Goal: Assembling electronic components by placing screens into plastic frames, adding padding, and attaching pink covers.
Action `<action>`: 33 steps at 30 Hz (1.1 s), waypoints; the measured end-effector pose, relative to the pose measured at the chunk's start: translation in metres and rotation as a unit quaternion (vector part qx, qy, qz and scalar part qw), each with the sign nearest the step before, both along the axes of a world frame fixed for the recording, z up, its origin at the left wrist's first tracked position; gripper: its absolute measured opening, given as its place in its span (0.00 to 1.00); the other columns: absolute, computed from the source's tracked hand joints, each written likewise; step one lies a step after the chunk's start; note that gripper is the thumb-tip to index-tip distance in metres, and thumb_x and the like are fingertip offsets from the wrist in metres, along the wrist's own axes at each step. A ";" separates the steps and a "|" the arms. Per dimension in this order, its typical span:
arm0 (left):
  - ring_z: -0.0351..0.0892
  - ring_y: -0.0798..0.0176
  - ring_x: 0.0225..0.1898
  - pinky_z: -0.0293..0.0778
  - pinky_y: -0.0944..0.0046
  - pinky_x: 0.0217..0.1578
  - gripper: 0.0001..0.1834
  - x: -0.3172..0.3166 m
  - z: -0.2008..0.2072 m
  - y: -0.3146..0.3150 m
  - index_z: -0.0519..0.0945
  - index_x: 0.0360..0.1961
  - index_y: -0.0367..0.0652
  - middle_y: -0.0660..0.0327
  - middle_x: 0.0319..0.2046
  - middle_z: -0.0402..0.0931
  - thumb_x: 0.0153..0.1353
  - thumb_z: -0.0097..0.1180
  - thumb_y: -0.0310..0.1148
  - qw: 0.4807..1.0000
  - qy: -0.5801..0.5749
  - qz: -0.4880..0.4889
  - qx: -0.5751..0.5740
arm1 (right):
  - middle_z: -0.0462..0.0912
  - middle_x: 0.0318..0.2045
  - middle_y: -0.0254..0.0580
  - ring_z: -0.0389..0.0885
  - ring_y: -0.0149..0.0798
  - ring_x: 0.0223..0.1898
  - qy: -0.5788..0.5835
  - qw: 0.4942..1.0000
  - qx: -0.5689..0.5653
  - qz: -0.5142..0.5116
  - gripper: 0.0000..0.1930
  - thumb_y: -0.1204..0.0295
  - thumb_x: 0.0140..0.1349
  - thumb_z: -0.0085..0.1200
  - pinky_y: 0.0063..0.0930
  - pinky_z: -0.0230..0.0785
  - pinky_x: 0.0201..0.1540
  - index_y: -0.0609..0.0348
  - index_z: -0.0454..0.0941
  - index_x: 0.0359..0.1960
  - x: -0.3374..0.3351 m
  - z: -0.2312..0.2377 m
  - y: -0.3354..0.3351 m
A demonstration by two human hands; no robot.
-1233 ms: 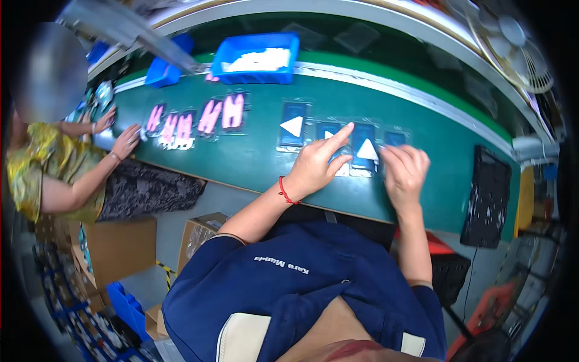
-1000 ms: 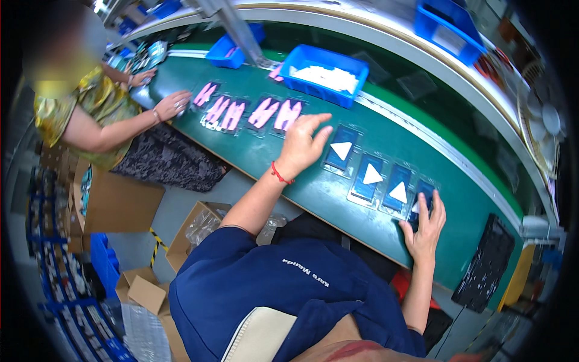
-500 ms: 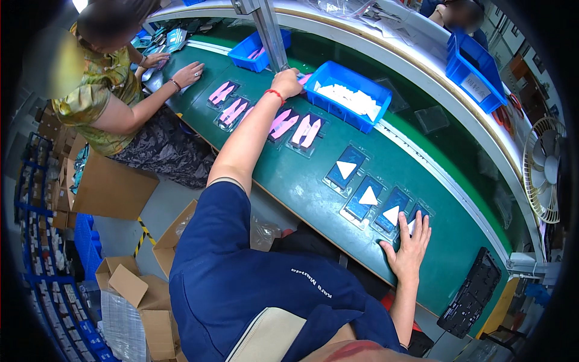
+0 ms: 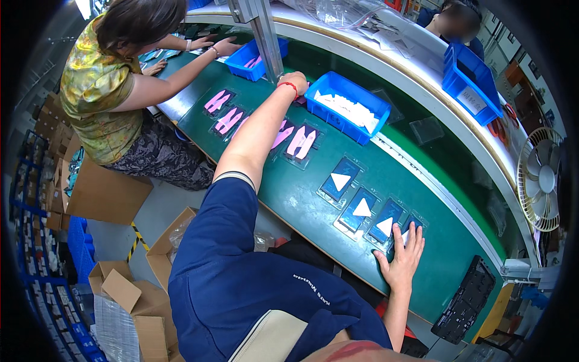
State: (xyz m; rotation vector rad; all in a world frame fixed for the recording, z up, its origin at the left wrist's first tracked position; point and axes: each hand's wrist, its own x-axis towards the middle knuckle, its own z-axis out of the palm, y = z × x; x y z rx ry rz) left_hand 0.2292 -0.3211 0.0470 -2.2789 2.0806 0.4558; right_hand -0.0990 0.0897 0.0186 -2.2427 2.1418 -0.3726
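My left arm stretches far across the green table, and my left hand (image 4: pixel 293 82) is curled beside the metal post. A pink and dark piece (image 4: pixel 301 96) shows just under it, next to a blue bin (image 4: pixel 381 123) of white paper pieces; my fingertips are hidden. My right hand (image 4: pixel 400 258) lies spread, its fingertips at the last of several dark blue flat rectangles (image 4: pixel 412 222) in clear plastic trays. White triangles (image 4: pixel 362 208) rest on the rectangles that show fully. Farther left, pink pointed strips (image 4: pixel 301 143) lie in pairs on dark pieces in clear trays, partly behind my left forearm.
A co-worker (image 4: pixel 99 90) stands at the left, reaching toward a smaller blue bin (image 4: pixel 247 71) with pink pieces. A black molded tray (image 4: pixel 464 300) lies at the table's right end. On the raised shelf are another blue bin (image 4: pixel 473 84) and a fan (image 4: pixel 538 179).
The whole view has shifted slightly. My left hand remains by the post and bin, its wrist turned a little. The co-worker's hands have moved farther out, toward the smaller bin. My right hand keeps its place.
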 end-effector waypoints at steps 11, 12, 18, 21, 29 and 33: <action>0.82 0.54 0.42 0.75 0.61 0.46 0.23 0.035 -0.029 -0.017 0.83 0.37 0.33 0.50 0.41 0.81 0.39 0.72 0.35 0.973 0.201 0.062 -0.089 | 0.58 0.65 0.57 0.51 0.60 0.68 -0.027 0.999 -0.020 0.007 0.42 0.46 0.44 0.64 0.59 0.42 0.66 0.45 0.67 0.62 0.001 0.002 0.000; 0.82 0.55 0.41 0.76 0.61 0.45 0.21 0.054 -0.031 -0.018 0.82 0.37 0.32 0.50 0.41 0.81 0.41 0.72 0.32 0.960 0.251 0.083 -0.091 | 0.59 0.65 0.57 0.51 0.60 0.67 -0.042 0.999 -0.028 0.013 0.42 0.47 0.43 0.65 0.59 0.41 0.67 0.47 0.66 0.62 0.002 0.003 0.000; 0.83 0.57 0.38 0.80 0.60 0.41 0.18 0.061 0.024 0.078 0.76 0.45 0.32 0.52 0.39 0.81 0.51 0.59 0.15 0.757 0.648 0.063 -0.049 | 0.70 0.55 0.55 0.64 0.55 0.61 -0.172 0.974 -0.146 0.003 0.32 0.65 0.45 0.66 0.47 0.49 0.64 0.59 0.71 0.55 0.005 0.014 -0.013; 0.82 0.63 0.37 0.78 0.65 0.41 0.15 0.044 0.007 0.139 0.77 0.44 0.32 0.57 0.38 0.81 0.54 0.59 0.19 0.684 0.730 -0.005 -0.012 | 0.81 0.39 0.48 0.80 0.42 0.44 -0.420 0.902 -0.093 0.020 0.22 0.73 0.52 0.63 0.32 0.70 0.50 0.64 0.75 0.49 0.038 0.031 -0.056; 0.80 0.69 0.36 0.76 0.69 0.40 0.12 -0.034 -0.013 0.246 0.78 0.43 0.35 0.61 0.37 0.80 0.56 0.59 0.22 0.670 0.736 -0.018 0.096 | 0.83 0.27 0.38 0.77 0.23 0.28 -0.615 0.784 0.076 0.038 0.12 0.77 0.55 0.60 0.19 0.68 0.31 0.66 0.80 0.42 0.091 0.013 -0.147; 0.81 0.67 0.36 0.78 0.67 0.38 0.12 -0.013 -0.028 0.254 0.78 0.43 0.35 0.59 0.37 0.81 0.56 0.58 0.20 0.686 0.725 0.061 0.025 | 0.82 0.20 0.34 0.75 0.21 0.24 -0.580 0.811 0.067 0.022 0.09 0.76 0.54 0.60 0.19 0.67 0.28 0.64 0.83 0.36 0.090 -0.009 -0.164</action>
